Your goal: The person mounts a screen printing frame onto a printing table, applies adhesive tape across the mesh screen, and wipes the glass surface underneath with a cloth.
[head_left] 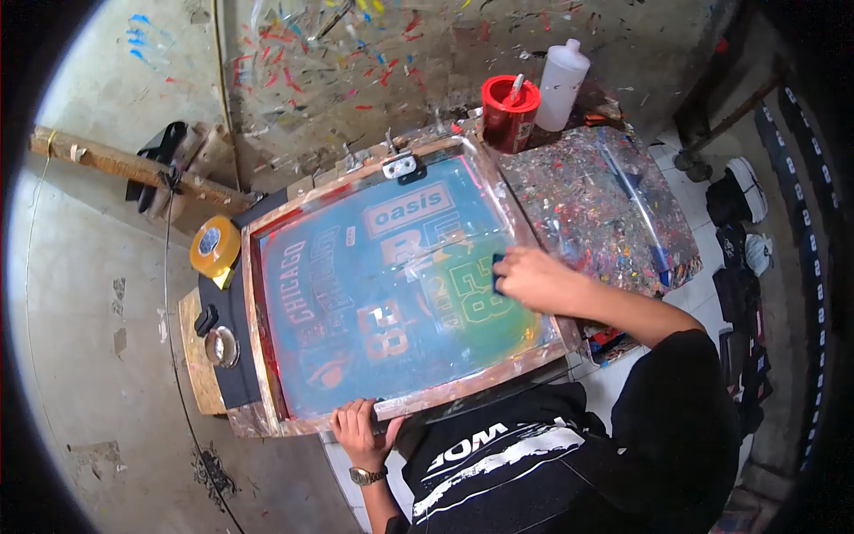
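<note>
A screen printing frame (471, 389) with wooden sides lies tilted on the bench. Its blue mesh (294, 374) carries stencilled lettering such as "oasis" and "CHICAGO", and a yellow-green patch surrounds the number at the right. My left hand (358, 429), a watch on its wrist, grips the near wooden side with fingers over the top. Over the right part of the mesh, my right hand (538, 279) is closed on a small dark blue piece (497, 272), pressed against the stencil beside the number. Fingers cover most of that piece, so its exact kind is hidden.
Behind the frame stand a red paint can (510, 125) and a white plastic bottle (563, 87). A paint-spattered board (587, 191) lies to the right. Left of the frame are a yellow tape roll (215, 247) and a small round tin (221, 347). A metal hinge clamp (399, 166) sits at the far side.
</note>
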{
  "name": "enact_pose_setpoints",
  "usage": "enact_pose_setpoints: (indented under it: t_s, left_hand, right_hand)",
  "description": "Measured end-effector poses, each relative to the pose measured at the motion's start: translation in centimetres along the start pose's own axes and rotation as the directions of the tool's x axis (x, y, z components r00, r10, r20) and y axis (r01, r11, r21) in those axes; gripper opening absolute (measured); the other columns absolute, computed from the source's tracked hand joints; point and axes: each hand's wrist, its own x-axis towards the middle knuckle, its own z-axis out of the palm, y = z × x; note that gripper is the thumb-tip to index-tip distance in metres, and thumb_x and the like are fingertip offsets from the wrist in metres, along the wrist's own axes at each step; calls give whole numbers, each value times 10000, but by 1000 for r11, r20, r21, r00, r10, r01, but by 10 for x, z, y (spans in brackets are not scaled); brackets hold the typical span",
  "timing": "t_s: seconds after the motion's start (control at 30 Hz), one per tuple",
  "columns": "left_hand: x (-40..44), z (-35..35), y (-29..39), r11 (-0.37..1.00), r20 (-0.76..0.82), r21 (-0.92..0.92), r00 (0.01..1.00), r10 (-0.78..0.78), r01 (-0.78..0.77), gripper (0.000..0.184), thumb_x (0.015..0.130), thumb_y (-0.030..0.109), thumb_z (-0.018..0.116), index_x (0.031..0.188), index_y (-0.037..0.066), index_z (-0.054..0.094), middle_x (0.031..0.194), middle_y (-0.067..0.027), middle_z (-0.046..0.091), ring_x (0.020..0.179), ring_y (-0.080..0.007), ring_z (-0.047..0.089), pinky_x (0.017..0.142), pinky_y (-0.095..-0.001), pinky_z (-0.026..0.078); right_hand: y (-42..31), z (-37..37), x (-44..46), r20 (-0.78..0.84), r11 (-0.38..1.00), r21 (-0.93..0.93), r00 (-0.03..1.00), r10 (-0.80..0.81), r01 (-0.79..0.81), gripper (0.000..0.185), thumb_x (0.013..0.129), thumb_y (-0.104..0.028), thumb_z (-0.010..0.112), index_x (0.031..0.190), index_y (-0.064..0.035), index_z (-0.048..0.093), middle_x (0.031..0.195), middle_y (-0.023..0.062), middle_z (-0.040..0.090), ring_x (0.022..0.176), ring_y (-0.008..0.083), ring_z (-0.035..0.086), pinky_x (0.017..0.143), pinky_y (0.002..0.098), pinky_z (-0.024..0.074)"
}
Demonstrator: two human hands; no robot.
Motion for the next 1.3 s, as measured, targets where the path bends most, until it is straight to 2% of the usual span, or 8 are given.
enact_pose_setpoints:
  t_s: [0.1,0.2,0.37,0.53,0.6,0.97,1.23,1.3]
  left_hand:
    - [0,-1,0,1000,6,1,1000,-17,17,584,738,476,838,1054,24,646,1000,-133,644,962,-337,609,957,-482,398]
    - [3,-6,-2,1000,-11,18,1000,-1,1,598,754,514,811,1051,22,645,997,-151,647,943,-349,606,956,-488,399]
    - [17,-21,-5,997,-51,52,997,54,-51,652,777,612,766,1022,21,640,961,-151,641,892,-356,601,911,-496,413]
    - [34,-39,-6,987,-87,127,990,112,-100,738,741,683,757,1016,8,637,929,-150,633,841,-352,594,826,-483,439]
    - [45,-47,-7,977,-119,161,980,159,-139,803,726,748,721,999,-2,640,895,-151,624,790,-346,587,759,-470,447]
    - [109,-87,-19,943,-296,251,911,287,-216,916,816,865,503,934,-28,667,791,-136,614,684,-300,579,646,-419,435]
    - [222,-146,-33,949,-384,229,876,292,-217,833,819,814,543,919,-7,640,797,-147,585,713,-338,602,654,-425,463]
    - [242,-153,-35,954,-393,205,874,286,-220,761,846,742,581,937,-12,629,780,-135,553,695,-320,584,624,-394,445]
  right_hand:
    - [12,-35,-5,-133,794,608,988,85,13,243,753,-37,600,918,-76,773,927,132,723,910,319,699,865,433,561]
    - [74,-45,-14,-331,792,589,847,416,-159,285,778,-84,550,966,-49,761,954,190,724,869,353,701,847,428,561]
    - [213,-42,-67,-55,324,416,332,942,-850,337,746,-181,628,1029,-80,781,1042,212,727,983,398,699,902,449,558]
    - [346,13,-108,-12,151,832,255,967,-534,663,829,-451,709,1361,-69,605,1269,296,640,1110,437,661,1020,467,509]
    - [352,13,-114,-446,119,549,-170,879,-827,911,828,-616,691,1494,-49,434,1450,311,495,1290,470,532,1120,508,408]
    - [191,71,-209,120,-333,218,-314,942,-917,959,896,-818,333,1368,-27,599,1390,258,579,1364,433,485,1114,539,378]
    - [91,-33,-150,19,147,622,203,979,-769,744,913,-720,515,1118,-39,734,1098,222,727,1103,379,678,931,431,518]
    - [78,-52,-146,-81,173,667,161,984,-725,643,905,-644,605,1046,-31,743,996,207,741,999,381,703,860,414,532]
